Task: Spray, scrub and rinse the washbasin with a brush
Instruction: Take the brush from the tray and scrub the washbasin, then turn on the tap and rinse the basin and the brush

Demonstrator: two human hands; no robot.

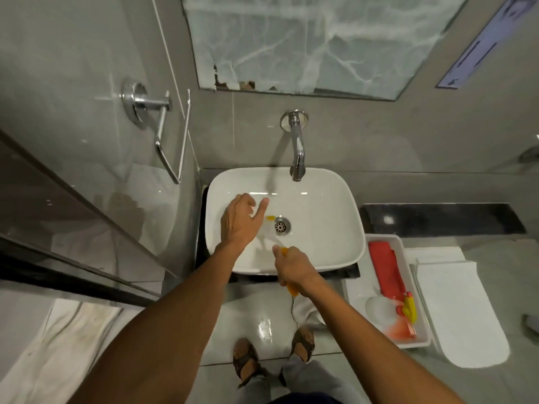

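One white washbasin [320,205] sits on a dark worktop [437,217], with one chrome tap [297,150] coming out of the wall above it and one round drain [281,225] in its floor. Two bare hands reach in. The left hand [237,221] hovers over the left half of the bowl, grip released, fingers spread, grasping nothing. The right hand [291,269] is at the near rim, grip clenched round the orange handle of one brush [287,268]. The brush runs from the hand toward the drain, but its pale middle is blurred and the left hand covers part of it; only a small yellow-orange bit shows just left of the drain. A thin cord hangs from the handle's end. To the right, one white tray [354,290] holds one red spray bottle [386,272] lying flat, its yellow trigger toward the viewer, beside one pale round thing I cannot identify. One folded white towel [455,310] lies right of the tray. Two sandalled feet [274,354] stand below on the floor. One chrome towel bar [163,129] is on the left wall.
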